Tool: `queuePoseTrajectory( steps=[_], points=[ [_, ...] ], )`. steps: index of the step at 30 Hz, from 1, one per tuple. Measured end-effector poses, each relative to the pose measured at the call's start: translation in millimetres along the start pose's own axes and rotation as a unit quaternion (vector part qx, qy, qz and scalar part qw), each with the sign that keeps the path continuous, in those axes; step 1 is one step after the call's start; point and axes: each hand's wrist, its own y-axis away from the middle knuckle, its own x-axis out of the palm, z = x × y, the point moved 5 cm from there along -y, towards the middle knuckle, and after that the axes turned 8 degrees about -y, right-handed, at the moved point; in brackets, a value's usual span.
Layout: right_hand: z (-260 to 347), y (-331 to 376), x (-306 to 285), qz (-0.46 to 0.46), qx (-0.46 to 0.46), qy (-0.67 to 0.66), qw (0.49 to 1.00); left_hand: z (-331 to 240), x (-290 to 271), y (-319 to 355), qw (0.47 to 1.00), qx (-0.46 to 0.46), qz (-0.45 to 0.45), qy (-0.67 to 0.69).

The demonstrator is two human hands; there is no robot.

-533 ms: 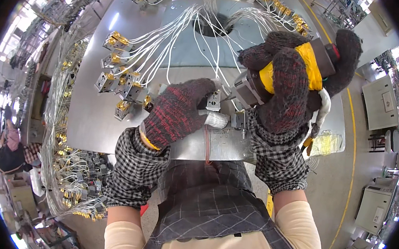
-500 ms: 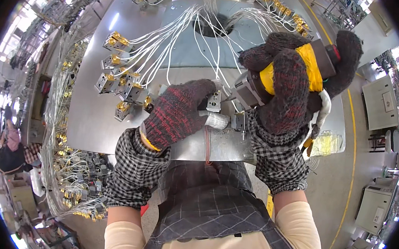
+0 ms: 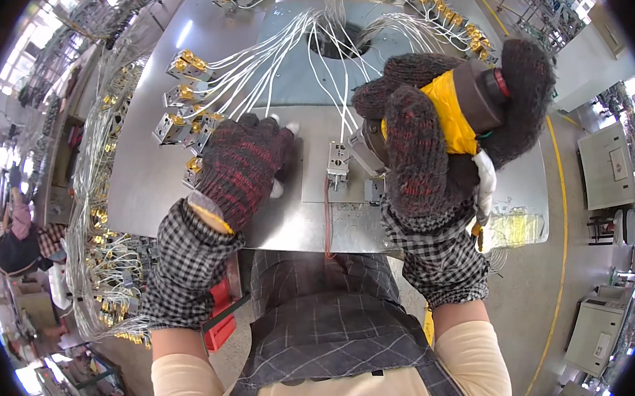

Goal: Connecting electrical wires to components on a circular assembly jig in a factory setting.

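Observation:
My right hand (image 3: 448,126), in a dark knitted glove, is wrapped round a power driver (image 3: 452,108) with yellow tape on its body. The driver's grey front end points down-left, close to a small metal block (image 3: 339,157) with round holes. A white wire runs into that block from above, and a reddish cord hangs below it. My left hand (image 3: 242,163), gloved alike with pale fingertips, rests low over the metal tabletop (image 3: 286,225). Its thumb and fingers are apart, beside the wired metal blocks (image 3: 171,129). Nothing shows in it, though its palm is hidden.
White wires fan out from a round hole (image 3: 339,41) in the table to blocks with brass-coloured fittings. A second small block (image 3: 374,191) sits by my right cuff. More wired parts (image 3: 117,280) hang at the left, and a red crate (image 3: 221,316) stands below. Another person (image 3: 16,239) is far left.
My left hand has left the holed block and moved left to the wired blocks. My right hand has shifted left and slightly up with the driver. The holed block now stands unheld.

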Motion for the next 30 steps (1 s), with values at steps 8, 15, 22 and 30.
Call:
queuePoseTrajectory(
  steps=[8, 15, 22, 30],
  points=[
    [-5, -8, 9, -0.023, 0.049, 0.022, 0.998, 1, -8, 12, 0.929, 0.105, -0.239, 0.263],
    [9, -36, -8, 0.075, -0.135, 0.081, 0.985, -24, -20, -4, 0.798, 0.133, -0.318, 0.495],
    [-2, -23, -9, 0.018, -0.076, -0.18, 0.981, -5, 16, -15, 0.828, 0.039, -0.106, 0.549],
    [-3, -8, -1, -0.082, 0.023, -0.213, 0.973, -11, 6, -14, 0.885, 0.073, -0.106, 0.447]
  ],
)
